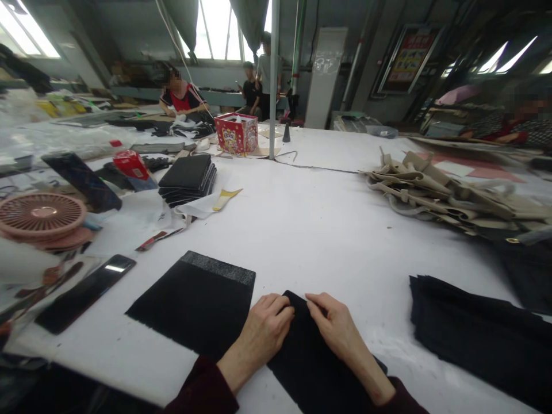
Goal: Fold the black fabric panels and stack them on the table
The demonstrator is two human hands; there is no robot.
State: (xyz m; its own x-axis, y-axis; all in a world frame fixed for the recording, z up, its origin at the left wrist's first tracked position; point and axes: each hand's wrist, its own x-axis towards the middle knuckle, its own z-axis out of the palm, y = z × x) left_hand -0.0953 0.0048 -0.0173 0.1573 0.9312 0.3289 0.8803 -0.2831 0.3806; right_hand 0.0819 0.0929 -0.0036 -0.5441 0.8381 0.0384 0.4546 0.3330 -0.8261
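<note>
Workshop, white worktop (319, 230) | black fabric panel (319, 368) near centre, right of grey-banded panel (194, 305) | left hand (267, 325): fingers curled at far edge; right hand (334, 322): fingers bent; either pinch cannot be told | apparent step: edge-adjusting; next likely needs steady edge control.

A pink fan (43, 214) lies at the left edge of the frame above a glossy black smartphone (86, 293), a red patterned box (237, 135) stands at upper centre near a metal pole (273, 80) and a dark cone (286, 134), beige fabric pieces (448, 187) heap up at right, and a framed poster (410, 57) hangs upper right.
</note>
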